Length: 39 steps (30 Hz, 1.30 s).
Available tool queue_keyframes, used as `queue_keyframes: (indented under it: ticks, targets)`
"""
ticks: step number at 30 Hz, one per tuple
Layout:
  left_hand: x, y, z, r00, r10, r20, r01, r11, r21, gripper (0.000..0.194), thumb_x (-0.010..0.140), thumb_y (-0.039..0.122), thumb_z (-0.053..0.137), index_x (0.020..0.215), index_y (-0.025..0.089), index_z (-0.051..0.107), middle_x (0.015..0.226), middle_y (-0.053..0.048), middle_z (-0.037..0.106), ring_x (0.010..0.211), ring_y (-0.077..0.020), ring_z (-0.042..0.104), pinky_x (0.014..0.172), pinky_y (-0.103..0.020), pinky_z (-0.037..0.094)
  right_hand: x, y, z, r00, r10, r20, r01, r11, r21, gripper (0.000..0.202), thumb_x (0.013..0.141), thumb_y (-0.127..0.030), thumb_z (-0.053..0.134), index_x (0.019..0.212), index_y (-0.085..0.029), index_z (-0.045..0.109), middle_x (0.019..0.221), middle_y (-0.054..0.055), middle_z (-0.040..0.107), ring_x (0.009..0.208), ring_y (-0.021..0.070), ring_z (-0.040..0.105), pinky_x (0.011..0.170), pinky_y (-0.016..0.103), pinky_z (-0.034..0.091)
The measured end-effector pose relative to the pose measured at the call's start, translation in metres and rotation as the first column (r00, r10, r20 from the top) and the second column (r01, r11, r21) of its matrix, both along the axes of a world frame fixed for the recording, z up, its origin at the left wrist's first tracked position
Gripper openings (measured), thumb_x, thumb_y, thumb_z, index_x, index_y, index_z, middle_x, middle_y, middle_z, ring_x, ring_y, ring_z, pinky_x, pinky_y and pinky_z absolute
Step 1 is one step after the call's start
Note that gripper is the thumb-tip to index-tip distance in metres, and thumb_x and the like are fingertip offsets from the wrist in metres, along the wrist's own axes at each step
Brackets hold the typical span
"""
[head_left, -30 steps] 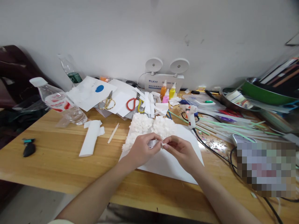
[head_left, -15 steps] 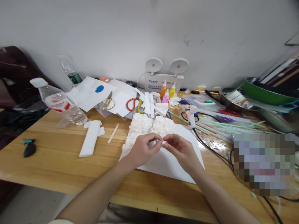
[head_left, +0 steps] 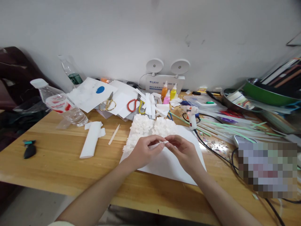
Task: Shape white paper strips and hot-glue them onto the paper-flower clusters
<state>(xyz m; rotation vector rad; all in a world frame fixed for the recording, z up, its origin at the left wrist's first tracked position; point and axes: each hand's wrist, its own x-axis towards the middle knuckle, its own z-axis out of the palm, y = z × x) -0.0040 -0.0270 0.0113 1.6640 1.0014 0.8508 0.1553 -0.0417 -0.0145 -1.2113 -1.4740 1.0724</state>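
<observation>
My left hand (head_left: 147,150) and my right hand (head_left: 182,150) meet fingertip to fingertip above a large white sheet (head_left: 164,168). Pinched between them is a small piece of white paper (head_left: 166,142), mostly covered by my fingers. Just behind the hands, clusters of ruffled white paper bits (head_left: 141,125) lie on the sheet, running down its left side. Part of the clusters is hidden by my left hand. A white glue gun (head_left: 191,117) stands to the right of the sheet, its black cord trailing across the table.
To the left lie a pointed wooden stick (head_left: 114,134), a folded white paper form (head_left: 91,141) and a water bottle (head_left: 64,106). Gold scissors (head_left: 108,103), red-handled scissors (head_left: 132,105) and paint bottles (head_left: 166,98) sit at the back. Glue sticks and a green pan (head_left: 270,94) crowd the right.
The small white paper piece has turned between my fingertips and now shows as a longer, flatter strip. Both hands stay in nearly the same place.
</observation>
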Motion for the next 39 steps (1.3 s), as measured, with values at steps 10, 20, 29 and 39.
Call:
queue_keyframes:
  ticks: [10, 20, 29, 39]
  targets:
    - [0.0007, 0.0009, 0.0001, 1.0, 0.007, 0.016, -0.008, 0.999, 0.031, 0.02, 0.079, 0.026, 0.051, 0.091, 0.017, 0.064, 0.095, -0.004, 0.066, 0.091, -0.0162, 0.06, 0.081, -0.024, 0.045, 0.0018, 0.0017, -0.0047, 1.0, 0.007, 0.006, -0.007, 0.999, -0.048, 0.02, 0.078, -0.035, 0.054, 0.089, -0.019, 0.059, 0.086, 0.004, 0.064, 0.077, 0.0153, 0.06, 0.072, 0.028, 0.048]
    - [-0.0008, 0.002, -0.0028, 0.994, 0.057, -0.097, -0.05, 0.996, 0.07, 0.021, 0.078, 0.027, 0.052, 0.093, 0.017, 0.062, 0.087, -0.003, 0.065, 0.08, -0.0141, 0.058, 0.073, -0.023, 0.044, 0.0036, 0.0024, -0.0022, 1.0, 0.017, -0.001, -0.017, 0.999, -0.027, 0.018, 0.079, -0.036, 0.053, 0.081, -0.019, 0.057, 0.079, 0.003, 0.061, 0.073, 0.0138, 0.058, 0.069, 0.027, 0.048]
    - [-0.0027, 0.0057, -0.0021, 0.993, 0.055, -0.102, -0.043, 0.992, 0.116, 0.011, 0.077, 0.024, 0.052, 0.075, 0.016, 0.06, 0.075, 0.0, 0.063, 0.073, -0.0116, 0.057, 0.069, -0.02, 0.042, 0.0047, 0.0015, 0.0, 0.998, 0.029, 0.05, -0.028, 0.999, -0.029, 0.018, 0.08, -0.035, 0.052, 0.081, -0.018, 0.056, 0.077, 0.002, 0.058, 0.071, 0.0134, 0.057, 0.067, 0.026, 0.047]
    - [-0.0023, 0.0049, -0.0046, 0.99, 0.065, -0.126, -0.044, 0.986, 0.161, 0.011, 0.078, 0.019, 0.05, 0.076, 0.016, 0.06, 0.074, 0.0, 0.062, 0.072, -0.0115, 0.057, 0.068, -0.021, 0.042, 0.0013, -0.0016, -0.0003, 0.993, 0.113, -0.04, -0.113, 0.994, -0.009, 0.013, 0.08, -0.032, 0.053, 0.082, -0.02, 0.057, 0.079, 0.002, 0.059, 0.075, 0.0139, 0.056, 0.07, 0.027, 0.046]
